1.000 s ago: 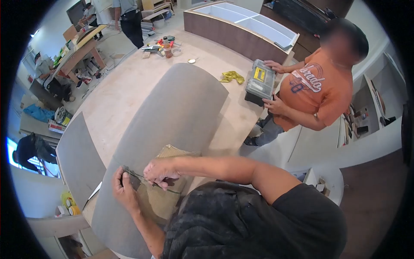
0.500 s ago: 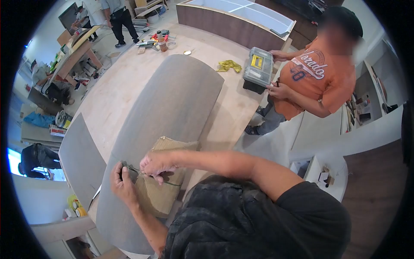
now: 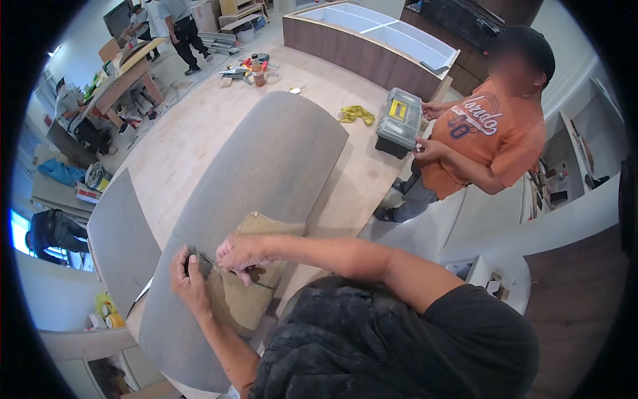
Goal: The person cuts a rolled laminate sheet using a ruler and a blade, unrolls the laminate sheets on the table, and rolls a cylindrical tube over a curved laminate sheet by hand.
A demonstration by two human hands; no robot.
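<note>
A tan cardboard-like wrapped bundle (image 3: 249,309) lies tilted on a long curved grey wood-grain panel (image 3: 266,159). Around the bundle runs a thin dark green cord (image 3: 264,286). My left hand (image 3: 190,279) is at the bundle's left edge, fingers closed on the cord's end; a small dark patch shows by the thumb. Above the bundle, my right hand (image 3: 240,258) pinches the same cord, its fingertips partly hidden. The two hands are a short way apart, with the cord between them.
A person in an orange shirt (image 3: 482,130) holds a toolbox (image 3: 399,120) at the table's right edge. Yellow gloves (image 3: 357,115), a bottle (image 3: 258,70) and several tools lie farther back. A second grey panel (image 3: 123,239) and a metal blade (image 3: 141,296) are at left.
The view has shifted slightly, so the background sits a little lower. Both hands stay on the cord at the bundle. The person in orange still holds the toolbox.
</note>
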